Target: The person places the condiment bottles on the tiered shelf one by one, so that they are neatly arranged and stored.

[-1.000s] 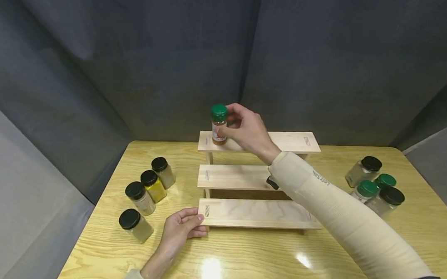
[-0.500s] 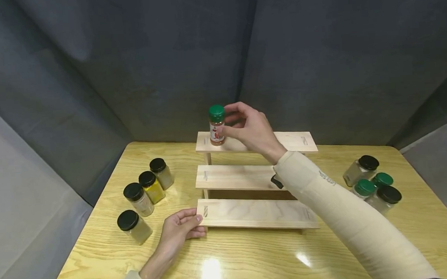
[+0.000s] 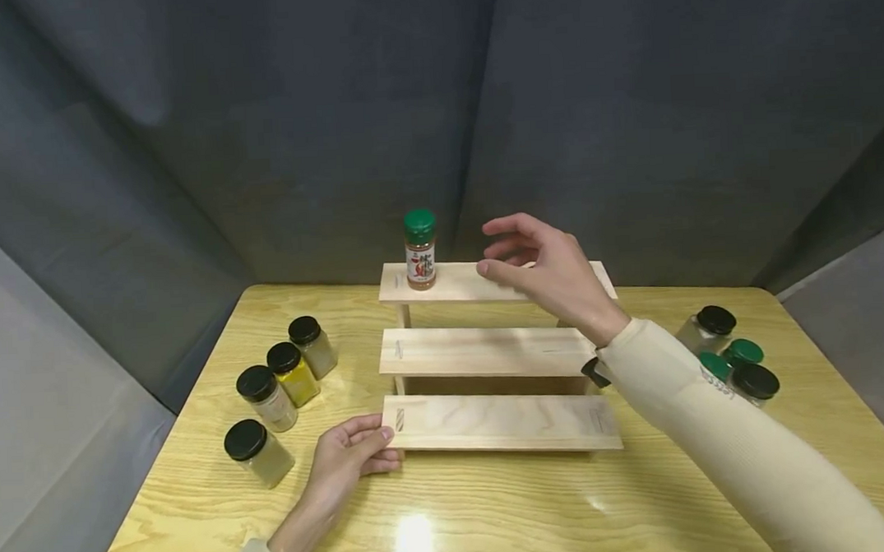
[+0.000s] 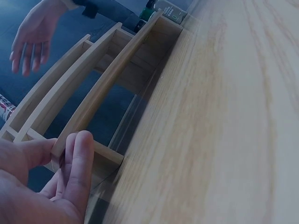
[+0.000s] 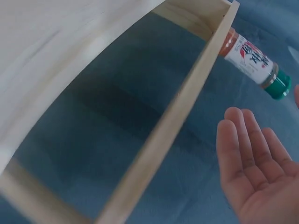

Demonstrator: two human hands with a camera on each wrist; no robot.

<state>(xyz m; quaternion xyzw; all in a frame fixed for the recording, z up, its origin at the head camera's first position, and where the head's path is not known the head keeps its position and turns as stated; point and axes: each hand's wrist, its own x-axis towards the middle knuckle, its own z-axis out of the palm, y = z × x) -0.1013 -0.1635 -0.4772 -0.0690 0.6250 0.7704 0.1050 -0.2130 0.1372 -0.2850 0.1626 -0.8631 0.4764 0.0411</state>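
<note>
A spice jar [image 3: 420, 256] with a green cap and red-brown contents stands upright near the left end of the top tier of a three-tier wooden rack [image 3: 482, 352]. To the right of the jar, my right hand [image 3: 549, 267] hovers over the top tier, fingers loosely bent and holding nothing. In the right wrist view, a gap shows between that hand's fingers and the jar [image 5: 252, 60]. My left hand [image 3: 349, 453] pinches the left end of the rack's lowest tier, thumb above and fingers below, as the left wrist view shows too.
Several black-capped jars [image 3: 273, 407] stand on the wooden table [image 3: 482, 513] left of the rack, one with yellow contents. At the right, black-capped and green-capped jars [image 3: 742, 353] stand in a group, partly behind my right sleeve. A dark curtain [image 3: 332, 132] hangs behind the table.
My right hand has let go of the green-capped spice jar and moved off to the right. The jar stays on the top tier. My left hand keeps its hold on the rack.
</note>
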